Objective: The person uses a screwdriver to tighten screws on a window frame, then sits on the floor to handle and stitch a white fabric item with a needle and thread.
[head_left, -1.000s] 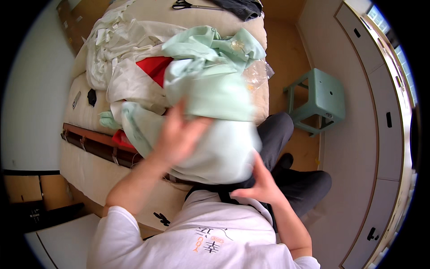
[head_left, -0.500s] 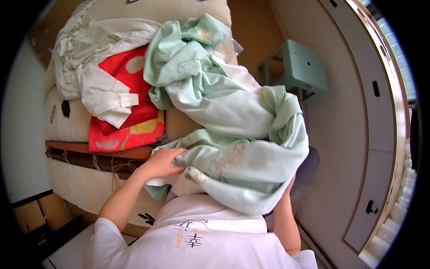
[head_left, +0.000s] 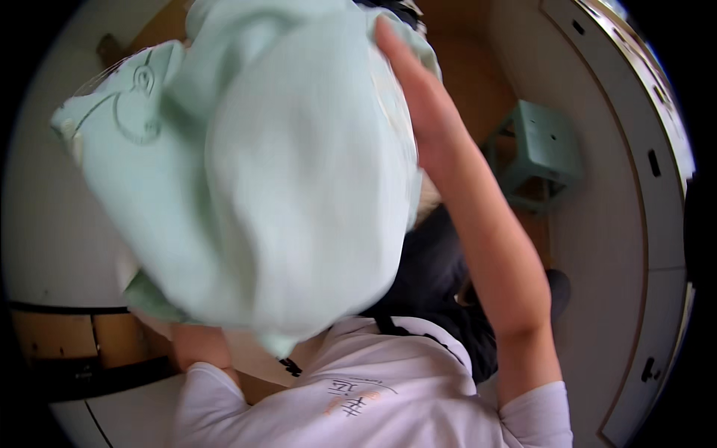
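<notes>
A large pale green cloth [head_left: 299,172] with stitched line embroidery at its left end is raised in front of me, bunched and partly smeared by motion. My right hand [head_left: 418,104] grips its right edge near the top; the thumb shows, and the fingers pass behind the fabric. Only a piece of my left forearm [head_left: 200,345] shows under the cloth's lower left. The cloth hides my left hand, so its grip cannot be made out. A darker green fold [head_left: 153,299] hangs at the lower left corner of the cloth.
A green plastic stool [head_left: 549,145] stands on the floor to the right, beside pale cabinet doors [head_left: 620,224]. Wooden boxes or drawers [head_left: 56,334] lie at the lower left. The raised cloth covers most of the bed.
The green cloth has risen from the bed and my lap toward the upper left, now blocking the red and white fabrics. My right arm has swung up; my left hand has gone behind the cloth.
</notes>
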Motion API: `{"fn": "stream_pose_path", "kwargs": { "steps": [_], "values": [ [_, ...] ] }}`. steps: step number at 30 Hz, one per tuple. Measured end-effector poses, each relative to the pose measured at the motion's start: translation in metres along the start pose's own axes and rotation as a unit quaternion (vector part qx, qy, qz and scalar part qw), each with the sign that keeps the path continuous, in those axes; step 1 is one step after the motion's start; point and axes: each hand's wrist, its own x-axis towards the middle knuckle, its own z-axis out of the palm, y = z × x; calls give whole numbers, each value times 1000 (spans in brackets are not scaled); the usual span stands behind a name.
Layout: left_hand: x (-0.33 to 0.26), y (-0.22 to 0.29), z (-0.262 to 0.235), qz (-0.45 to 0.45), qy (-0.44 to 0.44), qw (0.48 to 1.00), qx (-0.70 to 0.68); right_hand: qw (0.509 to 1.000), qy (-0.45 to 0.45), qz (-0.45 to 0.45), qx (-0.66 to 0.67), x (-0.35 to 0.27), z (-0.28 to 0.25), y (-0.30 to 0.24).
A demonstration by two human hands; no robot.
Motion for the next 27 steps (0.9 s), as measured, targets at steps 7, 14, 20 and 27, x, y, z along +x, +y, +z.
{"fn": "stream_pose_path", "kwargs": {
  "steps": [7, 14, 20, 27],
  "values": [
    [-82, -78, 110, -270, 26, 907, -321, 954, 242, -5, -179, -85, -123, 85],
    [-143, -149, 213, -398, -80, 858, -316, 826, 142, -101, -536, -224, -109, 75],
    [-129, -117, 236, -379, -161, 860, -303, 938, 216, -66, -265, -226, -129, 84],
    [-115, -115, 211, -117, -239, 960, -83, 954, 272, -55, 113, -203, -95, 45]
  ]
}}
